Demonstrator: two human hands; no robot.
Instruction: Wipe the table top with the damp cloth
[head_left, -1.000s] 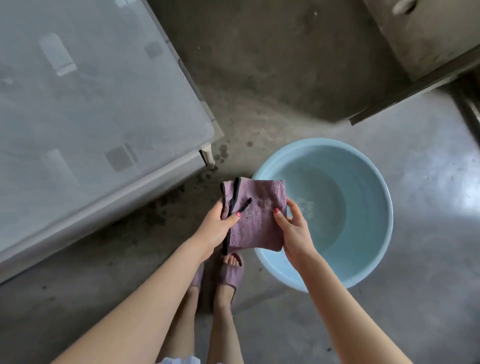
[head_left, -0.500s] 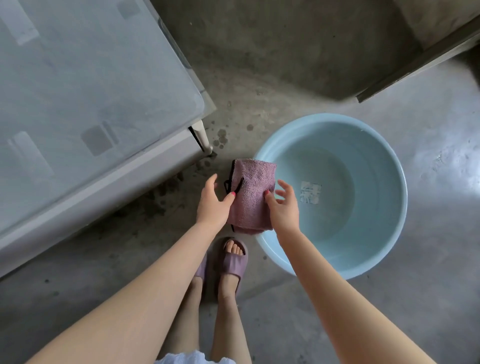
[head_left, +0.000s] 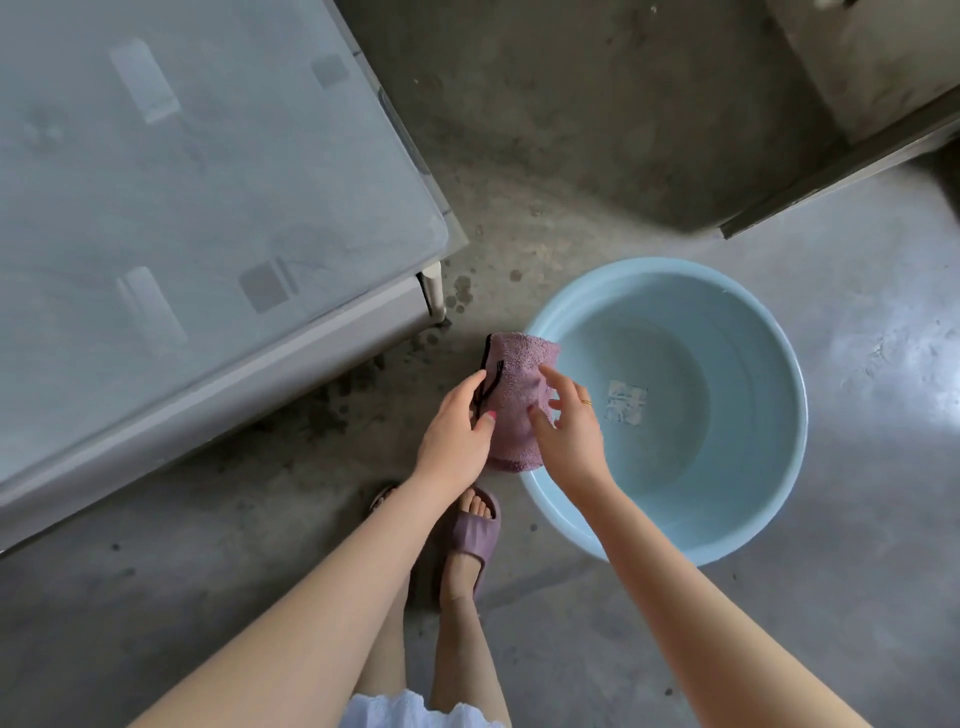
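Note:
A folded purple cloth (head_left: 519, 384) with dark trim hangs in the air between the table corner and the basin's left rim. My left hand (head_left: 457, 431) grips its left edge, thumb pressed on the front. My right hand (head_left: 569, 431) lies on the cloth's right side with fingers spread, thumb against the fabric. The grey glass table top (head_left: 182, 197) fills the upper left, with its corner just up and left of the cloth.
A light blue basin (head_left: 769, 467) holding water stands on the concrete floor at right. My feet in purple slippers (head_left: 467, 535) are below the cloth. A concrete step edge (head_left: 831, 176) runs across the upper right. Dark wet spots mark the floor by the table leg (head_left: 434, 291).
The cloth has been folded narrower over the last second. My right hand's fingers have spread out over its right side, while my left hand keeps its grip.

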